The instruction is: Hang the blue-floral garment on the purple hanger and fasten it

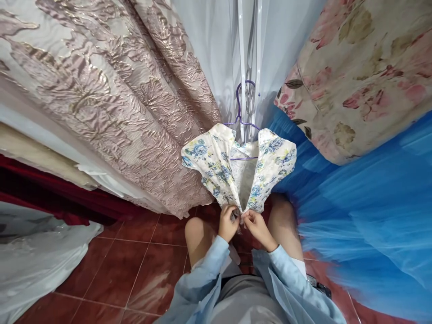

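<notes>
A white dress with blue flowers (pixel 218 166) hangs open at the front on a purple wire hanger (pixel 239 108). At the bottom of its V-shaped front opening, my left hand (pixel 228 222) pinches the left edge of the cloth. Close beside it, my right hand (pixel 256 227) has thumb and fingers pressed together on the other edge. The fingertips of both hands nearly meet there. Whatever small fastening lies between them is too small to make out. Below my hands, the rest of the garment is mostly hidden.
A pink and gold brocade fabric (pixel 135 103) hangs at left, a floral cloth (pixel 364 90) and blue tulle (pixel 371 211) at right. White straps (pixel 241 58) hang behind the hanger. Red floor tiles (pixel 155 270) lie below, with white plastic-like sheeting (pixel 37 270) at lower left.
</notes>
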Tool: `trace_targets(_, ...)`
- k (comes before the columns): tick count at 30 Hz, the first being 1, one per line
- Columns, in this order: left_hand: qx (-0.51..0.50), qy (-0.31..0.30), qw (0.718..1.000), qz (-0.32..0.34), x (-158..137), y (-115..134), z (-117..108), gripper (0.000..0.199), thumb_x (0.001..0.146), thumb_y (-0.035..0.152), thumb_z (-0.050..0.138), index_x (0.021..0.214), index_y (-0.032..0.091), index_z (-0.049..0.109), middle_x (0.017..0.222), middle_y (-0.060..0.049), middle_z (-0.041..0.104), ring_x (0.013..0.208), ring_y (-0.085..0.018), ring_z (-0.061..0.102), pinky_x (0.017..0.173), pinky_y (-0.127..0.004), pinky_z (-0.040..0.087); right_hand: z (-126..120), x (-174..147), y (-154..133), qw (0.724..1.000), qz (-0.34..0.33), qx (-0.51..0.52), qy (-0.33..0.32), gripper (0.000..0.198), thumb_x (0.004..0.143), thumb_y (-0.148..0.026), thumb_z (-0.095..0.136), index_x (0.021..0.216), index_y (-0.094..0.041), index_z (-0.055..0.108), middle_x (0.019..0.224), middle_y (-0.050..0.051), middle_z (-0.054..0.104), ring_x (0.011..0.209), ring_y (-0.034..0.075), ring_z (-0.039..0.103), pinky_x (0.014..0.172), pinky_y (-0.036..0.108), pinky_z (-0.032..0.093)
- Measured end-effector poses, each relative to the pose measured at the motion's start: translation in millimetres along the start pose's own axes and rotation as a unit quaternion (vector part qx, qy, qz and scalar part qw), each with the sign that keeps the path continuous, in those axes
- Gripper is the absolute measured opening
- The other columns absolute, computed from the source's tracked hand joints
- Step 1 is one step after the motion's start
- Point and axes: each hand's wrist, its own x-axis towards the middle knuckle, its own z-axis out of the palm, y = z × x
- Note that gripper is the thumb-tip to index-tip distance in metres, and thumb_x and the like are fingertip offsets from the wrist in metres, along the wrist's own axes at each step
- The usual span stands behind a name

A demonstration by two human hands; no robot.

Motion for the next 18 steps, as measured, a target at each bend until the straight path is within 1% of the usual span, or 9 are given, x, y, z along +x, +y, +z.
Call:
trace_targets(1, -0.013, -0.012, 1.0, 0.002, -2.6, -0.5, 11.6, 0.022, 0.079, 0.02, 0.065, 0.101, 0.022, 0.071, 0.104, -0.01, 0.068, 0.103, -0.027, 0.061, 0.095, -0.038, 0.047, 2.1, -1.8, -2.1, 1.0, 0.003, 0.001, -0.009, 0.033, 0.089, -0.049, 0.06, 0.074, -0.02, 0.054, 0.055, -0.002, 0.055, 0.05, 0.014, 0.051, 0.051, 0.026, 0.039)
trace_targets(2, -0.024, -0.006, 1.0, -0.001, -4.1, -1.8, 21.7, 0.023, 0.079, 0.019, 0.063, 0.1, 0.021, 0.071, 0.102, -0.01, 0.068, 0.1, -0.026, 0.062, 0.092, -0.037, 0.048, 4.2, -3.0, -4.0, 1.0, 0.006, 0.001, -0.013, 0.032, 0.088, -0.048, 0.061, 0.075, -0.02, 0.055, 0.055, -0.002, 0.056, 0.05, 0.014, 0.052, 0.051, 0.026, 0.04)
trace_targets(5, -0.054, 0.018, 0.998, -0.027, -4.7, -8.0, 40.5, 0.015, 0.076, 0.02, 0.06, 0.086, 0.016, 0.071, 0.088, -0.007, 0.068, 0.086, -0.022, 0.06, 0.083, -0.032, 0.047, 7.7, -4.3, -6.4, 1.0, 0.016, -0.001, -0.016, 0.032, 0.087, -0.048, 0.059, 0.072, -0.02, 0.056, 0.05, -0.002, 0.056, 0.047, 0.014, 0.053, 0.05, 0.025, 0.04)
trace_targets(7, -0.071, 0.012, 0.996, -0.044, -4.9, -11.7, 44.5, 0.008, 0.075, 0.022, 0.062, 0.071, 0.015, 0.065, 0.073, -0.003, 0.062, 0.074, -0.017, 0.055, 0.074, -0.028, 0.045, 7.9, -3.3, -6.0, 1.0, 0.022, -0.004, -0.009, 0.034, 0.087, -0.048, 0.057, 0.069, -0.02, 0.056, 0.048, -0.002, 0.056, 0.045, 0.014, 0.052, 0.05, 0.025, 0.04)
trace_targets(9, -0.078, 0.007, 0.996, -0.053, -6.5, -14.2, 45.4, 0.017, 0.074, 0.023, 0.062, 0.061, 0.016, 0.056, 0.064, -0.001, 0.055, 0.066, -0.014, 0.049, 0.067, -0.025, 0.041, 8.0, -0.1, -6.9, 1.0, 0.026, -0.008, 0.005, 0.035, 0.085, -0.049, 0.057, 0.065, -0.02, 0.056, 0.048, -0.001, 0.057, 0.044, 0.013, 0.051, 0.049, 0.025, 0.039)
trace_targets(11, -0.079, 0.003, 0.995, -0.053, -8.2, -15.8, 45.4, 0.022, 0.074, 0.024, 0.06, 0.056, 0.016, 0.05, 0.06, 0.0, 0.053, 0.063, -0.013, 0.047, 0.064, -0.024, 0.039, 9.5, 6.5, -13.0, 0.999, 0.027, -0.007, 0.016, 0.036, 0.084, -0.05, 0.058, 0.063, -0.02, 0.056, 0.048, 0.001, 0.059, 0.042, 0.013, 0.049, 0.047, 0.025, 0.038)
trace_targets(14, -0.075, -0.006, 0.996, -0.054, -7.9, -17.4, 45.1, 0.022, 0.076, 0.026, 0.06, 0.058, 0.015, 0.054, 0.062, -0.002, 0.057, 0.062, -0.013, 0.049, 0.063, -0.025, 0.039, 13.4, 23.6, -39.0, 1.0, 0.01, 0.007, 0.023, 0.035, 0.084, -0.05, 0.058, 0.066, -0.02, 0.058, 0.048, 0.001, 0.06, 0.042, 0.013, 0.05, 0.047, 0.026, 0.04)
trace_targets(16, -0.066, -0.008, 0.996, -0.059, -6.5, -17.3, 44.2, 0.023, 0.078, 0.03, 0.062, 0.061, 0.014, 0.057, 0.063, -0.002, 0.057, 0.062, -0.013, 0.048, 0.063, -0.025, 0.038, 14.6, 39.0, -68.3, 0.999, -0.019, 0.02, 0.038, 0.034, 0.085, -0.048, 0.059, 0.069, -0.019, 0.06, 0.048, 0.001, 0.06, 0.042, 0.013, 0.05, 0.047, 0.026, 0.04)
trace_targets(18, -0.056, -0.009, 0.996, -0.065, -5.7, -15.5, 43.7, 0.028, 0.079, 0.033, 0.064, 0.06, 0.014, 0.057, 0.06, 0.0, 0.053, 0.06, -0.012, 0.044, 0.061, -0.024, 0.036, 13.4, 55.7, -103.6, 0.996, -0.058, 0.028, 0.056, 0.032, 0.085, -0.046, 0.06, 0.069, -0.019, 0.061, 0.046, 0.0, 0.059, 0.041, 0.012, 0.048, 0.045, 0.025, 0.038)
